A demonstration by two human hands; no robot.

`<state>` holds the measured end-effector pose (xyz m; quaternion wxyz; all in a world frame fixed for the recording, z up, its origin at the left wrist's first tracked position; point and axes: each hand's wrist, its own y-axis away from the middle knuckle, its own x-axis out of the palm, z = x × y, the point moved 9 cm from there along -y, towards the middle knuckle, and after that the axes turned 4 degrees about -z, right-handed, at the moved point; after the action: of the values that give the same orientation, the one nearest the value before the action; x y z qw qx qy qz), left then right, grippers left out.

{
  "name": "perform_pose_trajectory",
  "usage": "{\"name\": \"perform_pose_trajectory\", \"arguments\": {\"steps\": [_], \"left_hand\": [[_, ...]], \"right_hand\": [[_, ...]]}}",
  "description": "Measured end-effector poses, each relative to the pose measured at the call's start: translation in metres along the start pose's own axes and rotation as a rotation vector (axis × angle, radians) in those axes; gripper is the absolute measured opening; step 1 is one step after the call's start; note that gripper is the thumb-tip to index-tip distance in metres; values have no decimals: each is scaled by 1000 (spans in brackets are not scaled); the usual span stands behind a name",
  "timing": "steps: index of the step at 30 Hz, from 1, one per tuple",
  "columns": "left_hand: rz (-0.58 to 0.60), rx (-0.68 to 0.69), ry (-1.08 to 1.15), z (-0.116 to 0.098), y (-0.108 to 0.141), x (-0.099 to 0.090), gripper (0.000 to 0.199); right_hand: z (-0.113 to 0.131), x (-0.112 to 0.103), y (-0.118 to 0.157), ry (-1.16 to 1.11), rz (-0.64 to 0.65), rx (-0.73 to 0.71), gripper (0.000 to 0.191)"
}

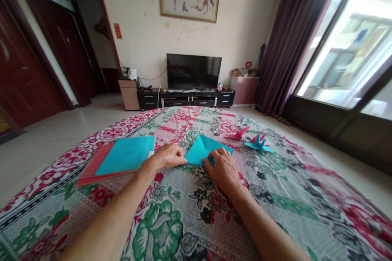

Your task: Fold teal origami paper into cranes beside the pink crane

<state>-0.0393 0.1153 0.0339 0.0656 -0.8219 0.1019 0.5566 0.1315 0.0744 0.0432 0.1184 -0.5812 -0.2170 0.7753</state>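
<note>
A flowered tablecloth (157,232) bears folded blue paper (196,151) before a television (194,71).

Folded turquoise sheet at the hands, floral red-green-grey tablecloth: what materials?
Folded turquoise sheet: likely smooth, matte paper, going by its crisp straight edges. Floral tablecloth: probably woven fabric, dull finish, judging by the grainy mesh-like pattern; printed plastic can't be excluded.

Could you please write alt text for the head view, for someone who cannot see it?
A person's left hand and right hand touch folded blue paper on a floral tablecloth. A paper stack lies left, pink and blue folded figures right; a television stands beyond.
</note>
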Motion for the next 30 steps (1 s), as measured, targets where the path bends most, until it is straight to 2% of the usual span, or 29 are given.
{"name": "perform_pose_trajectory", "arguments": {"steps": [5, 17, 19, 24, 30], "left_hand": [[-1, -40, -37, 1, -1, 1, 26], [-15, 44, 11, 1, -4, 0, 24], [-11, 38, 32, 3, -6, 1, 23], [0, 17, 42, 6, -7, 3, 24], [4, 11, 74, 7, -8, 5, 23]], "right_hand": [[0, -1, 0, -8, -4, -1, 26], [1, -4, 2, 30, -8, 13, 25], [6, -4, 1, 59, -13, -35, 22], [34, -4, 0, 101, 48, -280, 14], [38, 2, -1, 114, 135, -315, 16]]}}
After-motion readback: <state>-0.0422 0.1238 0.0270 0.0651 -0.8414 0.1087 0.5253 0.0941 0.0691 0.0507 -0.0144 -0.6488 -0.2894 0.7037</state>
